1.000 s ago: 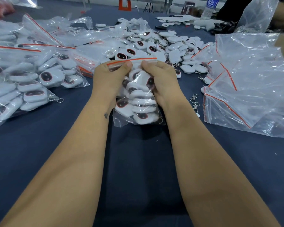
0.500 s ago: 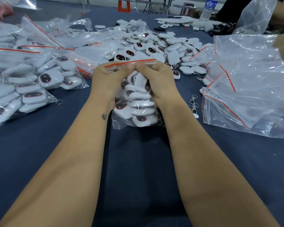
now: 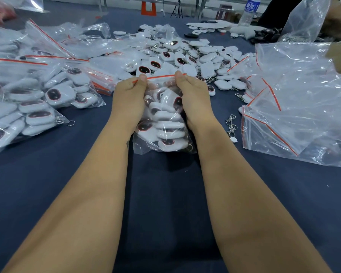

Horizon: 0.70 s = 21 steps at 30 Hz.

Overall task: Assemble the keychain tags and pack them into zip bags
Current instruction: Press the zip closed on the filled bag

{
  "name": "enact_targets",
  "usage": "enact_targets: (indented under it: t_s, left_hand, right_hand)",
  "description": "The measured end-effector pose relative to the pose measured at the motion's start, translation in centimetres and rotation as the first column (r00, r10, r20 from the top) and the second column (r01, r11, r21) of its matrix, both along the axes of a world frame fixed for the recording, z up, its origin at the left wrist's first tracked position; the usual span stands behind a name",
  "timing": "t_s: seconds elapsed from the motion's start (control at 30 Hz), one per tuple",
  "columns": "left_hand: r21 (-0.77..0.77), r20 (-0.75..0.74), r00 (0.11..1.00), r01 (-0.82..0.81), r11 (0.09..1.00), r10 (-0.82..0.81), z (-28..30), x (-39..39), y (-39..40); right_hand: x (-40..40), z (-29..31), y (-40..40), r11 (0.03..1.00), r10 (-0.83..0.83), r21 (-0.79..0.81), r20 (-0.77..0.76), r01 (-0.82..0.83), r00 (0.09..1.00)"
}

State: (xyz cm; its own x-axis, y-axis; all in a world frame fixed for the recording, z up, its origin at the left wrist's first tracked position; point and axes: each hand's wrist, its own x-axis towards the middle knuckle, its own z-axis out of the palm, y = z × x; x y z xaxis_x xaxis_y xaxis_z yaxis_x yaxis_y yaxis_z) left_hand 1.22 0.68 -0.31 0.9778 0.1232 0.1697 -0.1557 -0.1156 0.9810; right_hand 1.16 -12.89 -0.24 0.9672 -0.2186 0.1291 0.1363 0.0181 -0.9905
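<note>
A clear zip bag [image 3: 163, 125] stuffed with white keychain tags lies on the dark blue table [image 3: 165, 194] between my forearms. My left hand [image 3: 129, 97] pinches the left end of its red zip strip [image 3: 160, 76], and my right hand [image 3: 193, 95] pinches the right end, thumbs on top. The strip is stretched taut between both thumbs. A loose heap of white tags [image 3: 185, 58] with dark oval faces lies just beyond the bag.
Filled zip bags [image 3: 28, 99] crowd the left side. Empty zip bags [image 3: 295, 107] pile up on the right, with loose metal clasps [image 3: 231, 125] beside them. A water bottle [image 3: 248, 10] and another person's arm stand at the far right.
Both thumbs were close together at the middle of the zip strip; they have slid apart to its two ends.
</note>
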Motion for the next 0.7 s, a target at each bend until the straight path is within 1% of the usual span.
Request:
enact_targets:
  t_s: [0.07, 0.17, 0.33, 0.4, 0.47, 0.5, 0.6, 0.7]
  left_hand:
    - [0.003, -0.004, 1.0, -0.027, 1.0, 0.027, 0.08, 0.07, -0.16]
    - [-0.05, -0.033, 0.998, -0.063, 0.997, 0.061, -0.01, 0.27, -0.27]
    - [0.035, 0.015, 0.997, -0.07, 0.997, 0.07, -0.11, 0.2, -0.02]
    - [0.021, 0.038, 0.996, -0.076, 0.997, 0.075, 0.0, 0.21, 0.16]
    - [-0.071, 0.039, 0.998, -0.045, 0.996, 0.048, 0.19, 0.15, 0.27]
    - [-0.101, 0.038, 0.999, -0.015, 0.995, 0.019, 0.28, 0.09, 0.29]
    - [-0.117, 0.046, 0.996, 0.079, 0.99, -0.075, 0.36, -0.17, 0.13]
    - [-0.096, 0.101, 0.991, 0.093, 0.991, -0.084, 0.33, -0.33, 0.04]
  right_hand:
    - [0.11, 0.07, 0.05, 1.0, 0.007, -0.01, -0.012, -0.007, 1.0]
    - [0.27, 0.06, 0.02, 0.998, -0.037, -0.058, -0.019, 0.036, 0.999]
    - [0.27, -0.23, 0.02, 0.987, -0.1, -0.124, 0.035, 0.104, 0.994]
    - [0.38, -0.11, 0.1, 0.995, -0.071, -0.063, 0.039, 0.073, 0.997]
    - [0.45, -0.01, 0.29, 0.999, 0.019, 0.048, 0.027, -0.02, 0.999]
    - [0.49, -0.07, 0.33, 0.996, 0.052, 0.072, 0.037, -0.055, 0.998]
    - [0.47, -0.24, 0.3, 0.998, 0.031, 0.059, 0.059, -0.035, 0.998]
    - [0.42, -0.16, 0.26, 0.994, 0.038, 0.098, 0.07, -0.044, 0.997]
